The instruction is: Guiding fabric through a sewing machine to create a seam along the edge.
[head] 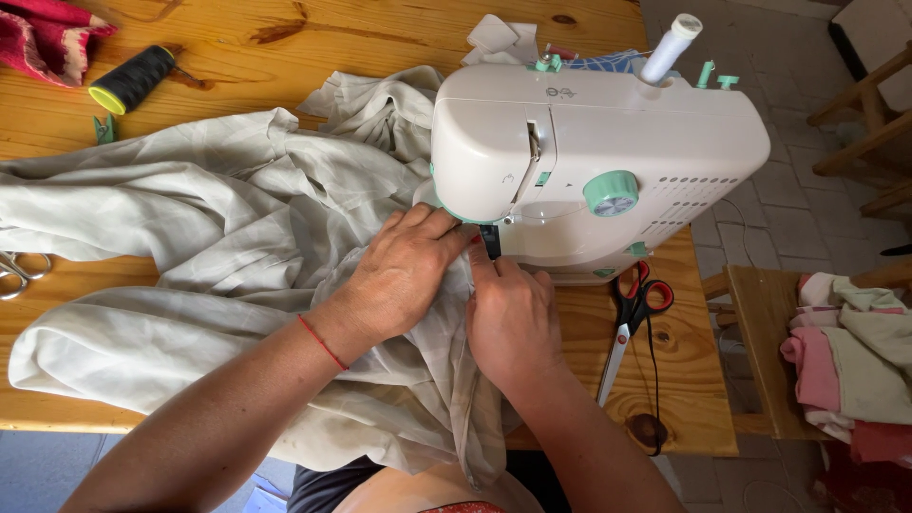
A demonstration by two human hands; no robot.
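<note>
The pale beige cloth [190, 237] is lying bunched across the wooden table [313, 38], with one edge running under the head of the white sewing machine [589, 152] and the rest spilling off the near edge toward the person's lap. The left hand [404, 271] is lying flat on the cloth, fingers stretched toward the needle area and pressing the fabric down rather than gripping it. The right hand [513, 318] is resting just beside it, fingers curled lightly and pinching the folded edge right in front of the presser foot. The two hands are nearly touching. Judging by how much loose fabric is piling up on the left and how little is showing beyond the machine, the seam seems to be at an early or middle stage, though the stitched line itself is hidden beneath the hands. Red-handled scissors [632, 318] are lying on the table just right of the right hand, a black thread spool [133, 79] is sitting well apart at the far left, and a white spool [673, 43] is standing on top of the machine.
</note>
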